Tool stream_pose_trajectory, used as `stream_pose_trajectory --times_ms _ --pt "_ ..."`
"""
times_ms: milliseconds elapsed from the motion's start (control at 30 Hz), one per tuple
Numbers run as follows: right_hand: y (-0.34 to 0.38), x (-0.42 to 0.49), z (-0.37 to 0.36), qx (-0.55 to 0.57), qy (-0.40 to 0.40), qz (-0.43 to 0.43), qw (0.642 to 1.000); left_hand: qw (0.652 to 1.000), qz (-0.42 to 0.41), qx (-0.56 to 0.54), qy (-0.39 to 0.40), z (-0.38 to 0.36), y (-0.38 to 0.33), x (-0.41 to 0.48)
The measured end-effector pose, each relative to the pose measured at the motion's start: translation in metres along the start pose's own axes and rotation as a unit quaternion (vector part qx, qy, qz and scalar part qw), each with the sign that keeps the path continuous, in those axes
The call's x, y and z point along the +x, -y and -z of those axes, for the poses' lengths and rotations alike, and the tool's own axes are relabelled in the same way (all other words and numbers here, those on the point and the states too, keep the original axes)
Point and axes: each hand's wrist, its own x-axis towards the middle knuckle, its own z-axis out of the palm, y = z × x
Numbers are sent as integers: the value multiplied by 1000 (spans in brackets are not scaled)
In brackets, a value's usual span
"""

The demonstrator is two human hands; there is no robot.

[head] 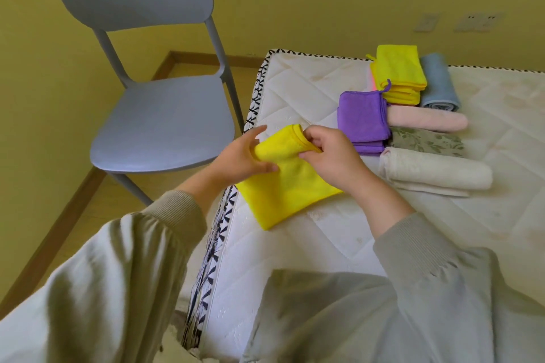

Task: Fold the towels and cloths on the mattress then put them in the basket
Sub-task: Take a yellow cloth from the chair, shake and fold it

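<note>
Quilted white mattress fills the lower right of the frame. At centre the yellow cloth lies on it, long axis running from the near edge up-frame, far end raised. The left hand grips that end's left side and the right hand pinches its right, both equally near. Beyond, at upper right, sit folded purple cloths and rolled towels. No basket shows.

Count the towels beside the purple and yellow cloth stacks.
4: blue towel farthest, by the yellow stack; pink towel next; floral towel nearer; cream towel nearest. More may hide beneath.
</note>
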Motion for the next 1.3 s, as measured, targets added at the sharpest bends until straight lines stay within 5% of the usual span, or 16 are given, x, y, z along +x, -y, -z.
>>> stream_pose_trajectory --times_ms 167,300,433,533,633,700,1000,1067,1133,1200,1300 --pt "16 -8 11 -4 -15 21 1000 994 11 21 110 21 -31 -15" --pt "9 -22 12 61 -120 20 991 979 56 -134 140 19 -40 -29" --pt "-15 -24 16 228 -231 -131 937 942 86 -301 123 17 -44 -38" --pt "-40 -27 6 430 -89 -339 832 906 97 -401 96 14 -48 -42" --pt "-43 -35 -2 558 62 -368 741 881 114 -452 81 11 -51 -45" --pt "-32 -36 0 589 82 -354 722 872 130 -466 77 8 -49 -45" --pt "-27 -30 11 439 5 -246 864 851 186 -492 8 -10 -32 -46" --pt "-39 -30 3 296 -8 -273 915 871 203 -446 -29 -21 -20 -45" --pt "-63 -30 -6 36 4 -287 957 916 234 -316 -80 -33 3 -42" --pt "-79 -31 -12 -113 25 -311 943 945 256 -172 -109 -42 27 -42" --pt "-82 -26 -10 -45 4 -364 930 961 238 -73 -124 -47 45 -42"
